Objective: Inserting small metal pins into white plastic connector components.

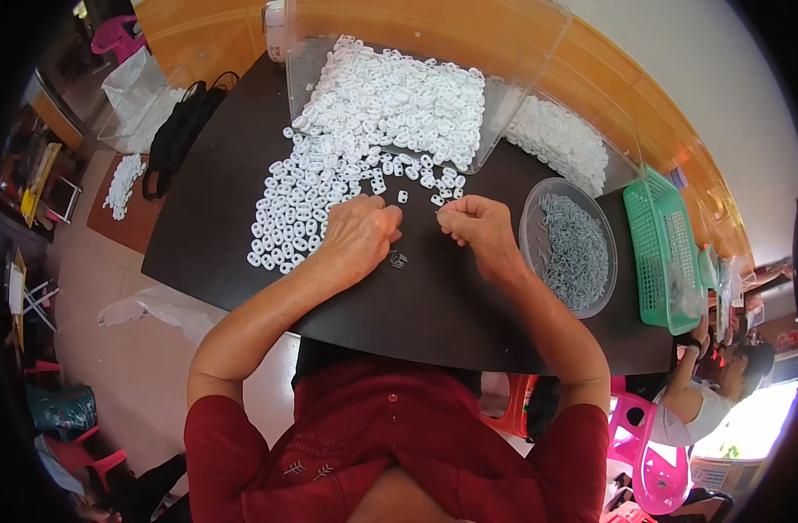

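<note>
My left hand (361, 230) rests over the dark table with its fingers curled in; what it holds, if anything, is hidden. Beneath its fingertips lies a small pile of metal screws (399, 260). Thumb and forefinger of my right hand (484, 228) are pinched together, and anything between them is too small to name. Small white oval plastic pieces with two holes (290, 205) spread beside and beyond my left hand. One loose white piece (403, 197) lies between the hands. The white pieces continue back into a tipped clear plastic bin (493, 144).
A round clear tub (530, 253) full of grey screws (575, 253) stands right of my right forearm. Past it is a green basket (656, 248). Another clear bin of white pieces (560, 144) sits behind. A black bag (185, 131) hangs at the table's left edge. Someone (708, 392) sits at right.
</note>
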The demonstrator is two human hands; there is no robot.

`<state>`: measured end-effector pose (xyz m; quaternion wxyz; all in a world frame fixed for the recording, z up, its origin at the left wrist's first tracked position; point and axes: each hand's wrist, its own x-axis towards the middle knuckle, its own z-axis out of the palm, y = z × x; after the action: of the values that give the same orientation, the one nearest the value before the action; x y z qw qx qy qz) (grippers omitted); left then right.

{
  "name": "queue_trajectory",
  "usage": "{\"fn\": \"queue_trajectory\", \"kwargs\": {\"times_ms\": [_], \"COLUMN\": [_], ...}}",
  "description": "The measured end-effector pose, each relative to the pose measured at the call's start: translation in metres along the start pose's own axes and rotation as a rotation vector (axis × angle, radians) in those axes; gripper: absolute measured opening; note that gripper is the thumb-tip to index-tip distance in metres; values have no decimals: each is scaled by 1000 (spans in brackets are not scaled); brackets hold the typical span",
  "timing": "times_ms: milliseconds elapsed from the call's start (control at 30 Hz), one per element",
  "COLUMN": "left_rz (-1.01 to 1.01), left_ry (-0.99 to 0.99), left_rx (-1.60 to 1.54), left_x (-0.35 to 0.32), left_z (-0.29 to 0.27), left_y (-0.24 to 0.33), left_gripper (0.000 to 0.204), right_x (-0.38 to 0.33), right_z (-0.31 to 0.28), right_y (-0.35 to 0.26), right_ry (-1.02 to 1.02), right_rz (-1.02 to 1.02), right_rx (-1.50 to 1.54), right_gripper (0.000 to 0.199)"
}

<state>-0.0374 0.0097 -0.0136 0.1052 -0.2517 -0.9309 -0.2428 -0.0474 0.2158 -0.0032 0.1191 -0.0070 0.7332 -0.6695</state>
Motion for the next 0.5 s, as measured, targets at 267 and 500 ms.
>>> {"fn": "queue_trajectory", "kwargs": {"times_ms": [267, 500], "left_rz": [77, 225], "left_ry": [158, 115], "left_rx": [65, 224], "left_x": [39, 49], "left_z": [18, 35], "left_y": [-13, -18], "left_gripper": [6, 6], "right_x": [-15, -25], "right_z": [-7, -13], "right_y": [-6, -8], "right_ry": [-14, -16], "right_rz": [-65, -21], "right_rx": [-104, -86], "right_gripper": [15, 15]}}
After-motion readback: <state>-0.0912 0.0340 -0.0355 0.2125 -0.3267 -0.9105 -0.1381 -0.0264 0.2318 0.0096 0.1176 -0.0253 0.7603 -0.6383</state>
